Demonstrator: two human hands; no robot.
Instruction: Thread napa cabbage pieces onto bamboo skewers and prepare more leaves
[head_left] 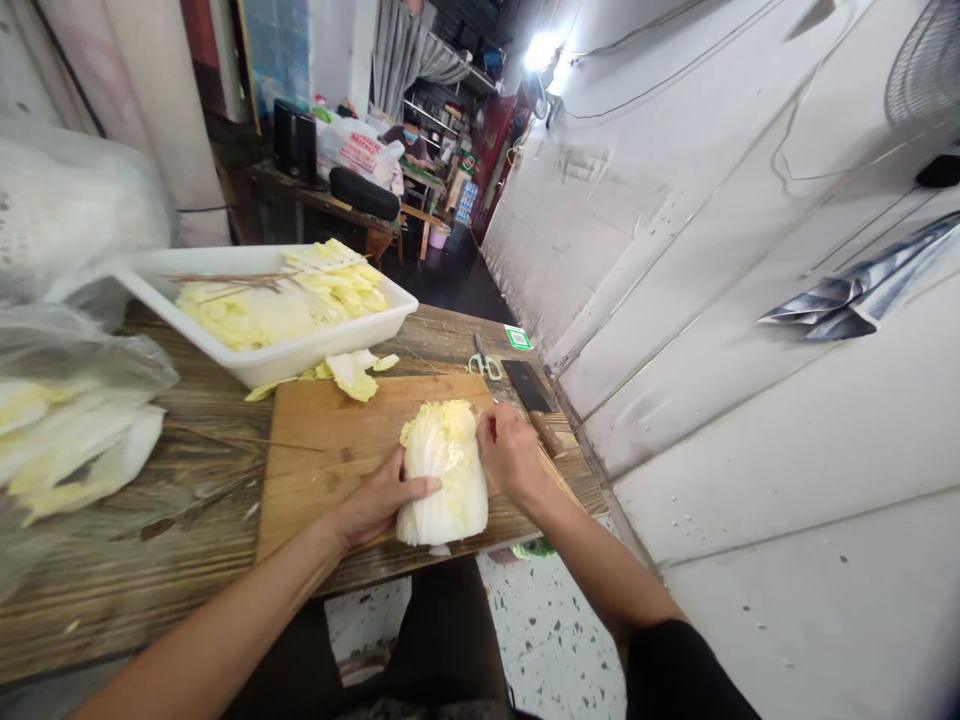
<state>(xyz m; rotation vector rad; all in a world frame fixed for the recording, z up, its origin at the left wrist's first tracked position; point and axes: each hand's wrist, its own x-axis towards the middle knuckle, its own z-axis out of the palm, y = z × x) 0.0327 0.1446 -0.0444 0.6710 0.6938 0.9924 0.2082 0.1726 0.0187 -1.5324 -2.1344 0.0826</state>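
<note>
A pale napa cabbage (444, 490) sits at the right front part of the wooden cutting board (330, 470), its yellow leafy end facing away from me. My left hand (382, 500) grips its left side, thumb lying across the leaves. At the upper right side of the cabbage, my right hand (510, 445) is closed in a fist. A small shiny bit shows above its fingers, but what it holds is hidden. Loose cabbage leaves (352, 374) rest at the board's far edge.
Behind the board stands a white tray (247, 365) with cabbage leaves and thin brown sticks. Scissors (484, 360) and a cleaver (529, 385) lie at the right, near the wall. Plastic bags (75, 400) with leaves crowd the left. A person (411, 145) is far back.
</note>
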